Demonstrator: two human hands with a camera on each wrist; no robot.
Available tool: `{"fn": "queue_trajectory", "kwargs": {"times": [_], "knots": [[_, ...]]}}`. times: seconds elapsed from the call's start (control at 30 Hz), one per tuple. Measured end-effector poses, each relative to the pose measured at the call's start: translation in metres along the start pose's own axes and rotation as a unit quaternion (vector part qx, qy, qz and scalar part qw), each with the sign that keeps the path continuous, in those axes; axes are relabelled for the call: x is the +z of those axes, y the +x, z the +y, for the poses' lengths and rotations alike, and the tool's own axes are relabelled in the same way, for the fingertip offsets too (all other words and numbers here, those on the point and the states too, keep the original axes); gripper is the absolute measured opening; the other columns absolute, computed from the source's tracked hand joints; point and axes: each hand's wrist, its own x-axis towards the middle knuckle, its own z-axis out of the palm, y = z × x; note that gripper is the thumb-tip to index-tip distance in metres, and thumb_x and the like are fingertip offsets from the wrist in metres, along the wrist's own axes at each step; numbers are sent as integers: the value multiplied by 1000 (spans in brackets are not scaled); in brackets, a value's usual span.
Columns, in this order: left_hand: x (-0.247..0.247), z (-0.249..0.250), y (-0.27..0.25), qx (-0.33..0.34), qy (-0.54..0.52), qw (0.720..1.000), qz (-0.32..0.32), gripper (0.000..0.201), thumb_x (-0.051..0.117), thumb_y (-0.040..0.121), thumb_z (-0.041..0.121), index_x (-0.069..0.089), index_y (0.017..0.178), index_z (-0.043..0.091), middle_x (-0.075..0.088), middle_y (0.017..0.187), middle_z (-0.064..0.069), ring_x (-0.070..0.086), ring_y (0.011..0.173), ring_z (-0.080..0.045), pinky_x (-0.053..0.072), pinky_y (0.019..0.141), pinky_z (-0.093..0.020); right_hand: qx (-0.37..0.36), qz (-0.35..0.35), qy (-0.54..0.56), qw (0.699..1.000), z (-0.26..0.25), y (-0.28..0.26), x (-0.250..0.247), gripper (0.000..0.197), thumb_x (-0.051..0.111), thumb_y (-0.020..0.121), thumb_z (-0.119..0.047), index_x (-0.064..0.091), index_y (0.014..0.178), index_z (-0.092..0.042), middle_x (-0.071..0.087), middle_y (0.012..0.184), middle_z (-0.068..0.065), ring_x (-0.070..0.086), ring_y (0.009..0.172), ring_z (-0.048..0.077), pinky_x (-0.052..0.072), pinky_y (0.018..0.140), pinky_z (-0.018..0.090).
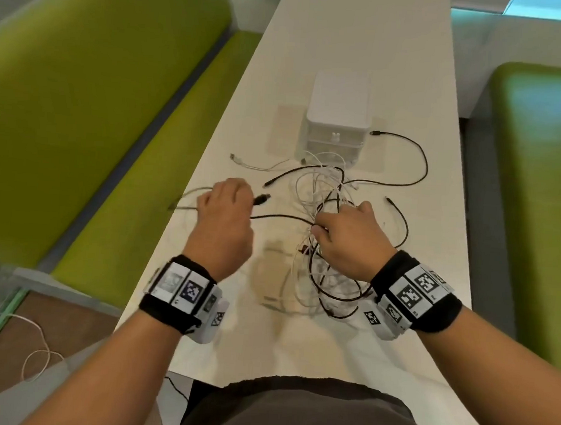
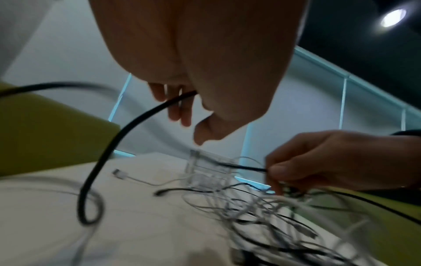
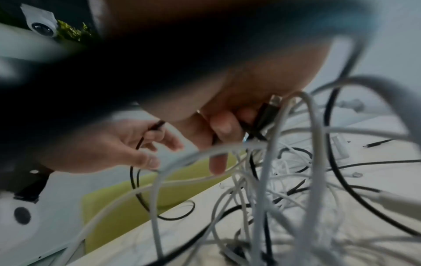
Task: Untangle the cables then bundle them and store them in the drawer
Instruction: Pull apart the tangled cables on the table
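1. Untangling, the first step of the task: left hand [image 1: 228,208] curled round a black cable [image 1: 282,216] near its plug end, right hand [image 1: 344,231] pinching strands at the near edge of the tangle of cables [image 1: 326,195] and lifting part of it off the table [image 1: 398,71].
2. Judged early in the job: nothing bundled, nothing stored, black and white leads looped through one another.
3. Next move, as a judgement: drawing the black cable leftward out of the knot while pinning the rest with the right hand; calls for a slow pull and following the lead back through each loop, since a hard tug would likely tighten the snarl.
4. Risk: snagging a plug on a crossing loop, or dragging the whole mass toward the table edge.
5. Located mid-table, just in front of the small white drawer unit [image 1: 338,116]; drawers shut. One white lead [image 1: 259,166] trailing off to the left, one long black lead [image 1: 409,155] arcing out to the right past the unit.
6. Materials: thin, round, limp leads, smooth-jacketed, black and white, ending in small rigid plugs; the black one in the left hand thicker-looking in the left wrist view, springing into a wide arc.
7. Table smooth, pale, matt; drawer unit boxy with rounded corners, translucent plastic fronts.
8. Green padded benches [image 1: 96,116] flanking the table.
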Motion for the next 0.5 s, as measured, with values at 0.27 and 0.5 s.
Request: {"fn": "queue_trajectory", "kwargs": {"times": [0.27, 0.5], "knots": [[5, 38, 0, 20, -249, 957, -150, 17, 49, 104, 27, 34, 97, 23, 51, 69, 6, 53, 64, -22, 34, 57, -38, -71, 33, 63, 995, 3, 1, -5, 11, 55, 96, -36, 61, 105, -34, 63, 91, -14, 41, 95, 16, 32, 81, 36], [-16, 10, 11, 34, -207, 978, -15, 36, 65, 95, 37, 33, 81, 29, 46, 65, 10, 45, 62, -5, 33, 62, -36, 6, 21, 79, 997, 29, -5, -8, 19, 65, 91, -55, 69, 102, -40, 59, 107, -17, 49, 108, 14, 28, 87, 39]]}}
